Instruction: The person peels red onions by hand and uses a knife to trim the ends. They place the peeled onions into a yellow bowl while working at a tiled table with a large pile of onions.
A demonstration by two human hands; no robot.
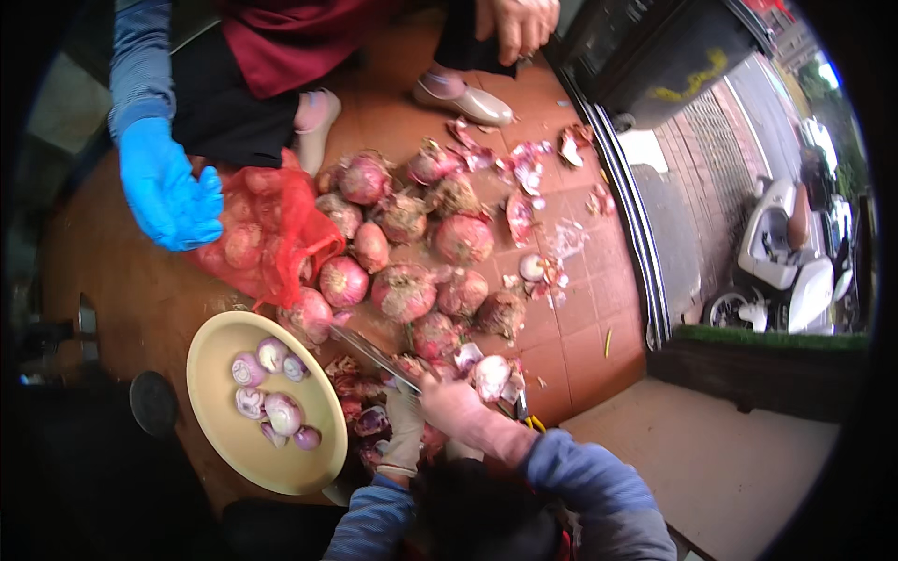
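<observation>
My right hand, bare, is shut on a knife whose blade points up and left over the onions. Close to its left, my left hand wears a pale glove; whether it holds something is hidden by the knife and right hand. Peeled onions lie in a cream plastic bowl at left. Unpeeled red onions are heaped on the floor ahead, beside a red mesh bag of more onions. Onion skins and a partly peeled onion lie just beyond my right hand.
Across the onions, another person's blue-gloved hand hangs above the mesh bag; their bare hand is at top. Their shoes stand on the tiles. A yellow-handled tool lies near my right wrist. A door track edges the floor at right.
</observation>
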